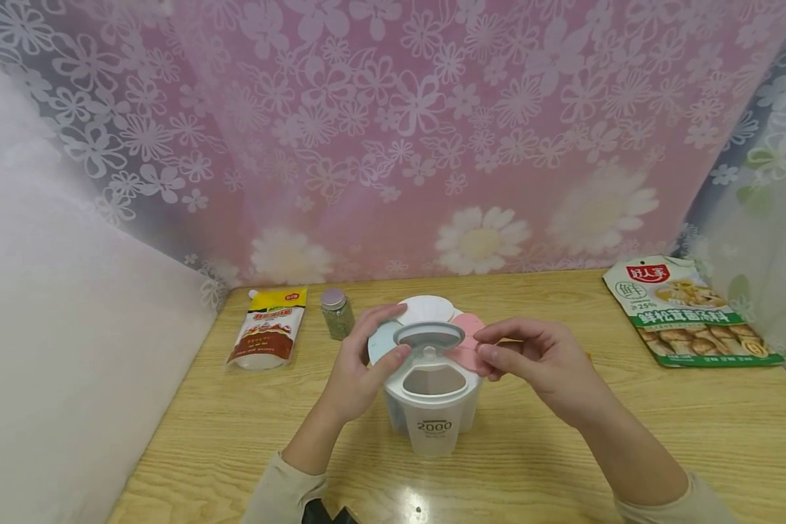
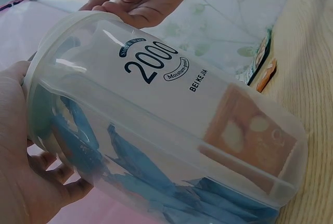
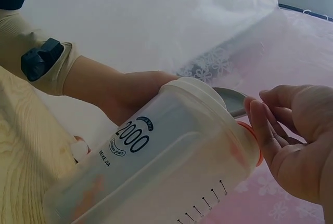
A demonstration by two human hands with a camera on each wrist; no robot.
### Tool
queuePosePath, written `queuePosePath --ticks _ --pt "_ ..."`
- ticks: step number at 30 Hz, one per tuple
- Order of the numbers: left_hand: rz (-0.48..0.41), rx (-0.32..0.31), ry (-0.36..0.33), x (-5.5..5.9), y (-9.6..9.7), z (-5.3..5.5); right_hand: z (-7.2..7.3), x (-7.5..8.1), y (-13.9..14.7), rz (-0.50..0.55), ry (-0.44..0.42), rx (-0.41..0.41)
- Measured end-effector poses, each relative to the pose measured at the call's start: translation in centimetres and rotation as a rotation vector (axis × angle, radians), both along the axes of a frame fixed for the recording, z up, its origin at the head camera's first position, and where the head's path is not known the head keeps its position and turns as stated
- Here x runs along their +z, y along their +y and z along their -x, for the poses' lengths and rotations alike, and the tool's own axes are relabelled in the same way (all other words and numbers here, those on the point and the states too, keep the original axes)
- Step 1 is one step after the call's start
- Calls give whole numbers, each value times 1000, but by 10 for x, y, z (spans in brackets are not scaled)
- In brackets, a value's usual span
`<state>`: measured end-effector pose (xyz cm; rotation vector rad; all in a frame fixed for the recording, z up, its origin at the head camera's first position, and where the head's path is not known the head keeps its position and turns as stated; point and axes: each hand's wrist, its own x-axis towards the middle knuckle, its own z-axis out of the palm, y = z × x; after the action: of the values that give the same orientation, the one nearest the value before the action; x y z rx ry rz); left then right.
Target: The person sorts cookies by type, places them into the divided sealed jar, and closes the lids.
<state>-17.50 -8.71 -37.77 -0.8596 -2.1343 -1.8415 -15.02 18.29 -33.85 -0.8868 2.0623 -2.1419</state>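
A translucent storage canister (image 1: pixel 434 429) marked 2000 stands upright, its lid split into white, light blue and pink petal flaps. The front grey flap (image 1: pixel 429 335) is raised, leaving an opening below it. My left hand (image 1: pixel 360 364) grips the lid from the left, thumb by the raised flap. At the pink flap (image 1: pixel 466 342), my right hand (image 1: pixel 544 364) pinches the outer edge with thumb and fingertips. Through the wall, the left wrist view shows blue packets (image 2: pixel 140 167) and an orange packet (image 2: pixel 250 135). The right wrist view shows the canister (image 3: pixel 140 156) tilted by the camera angle.
Behind on the left stand a yellow and white pouch (image 1: pixel 266 331) and a small jar (image 1: pixel 337 314) with a lilac cap. A green and white mushroom seasoning bag (image 1: pixel 691 313) lies at the right. A flowered curtain (image 1: pixel 399 145) hangs behind the wooden table (image 1: pixel 196 444).
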Motion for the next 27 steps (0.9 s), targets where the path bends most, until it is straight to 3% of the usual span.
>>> queuePosePath --ticks 6,13,27 --pt "-3 -6 0 -1 0 1 7 -1 10 -6 42 64" --pt "-3 -14 1 -1 -1 1 18 1 31 -69 32 -1" --pt "-13 -10 -17 0 -1 1 53 -10 91 -164 -29 179"
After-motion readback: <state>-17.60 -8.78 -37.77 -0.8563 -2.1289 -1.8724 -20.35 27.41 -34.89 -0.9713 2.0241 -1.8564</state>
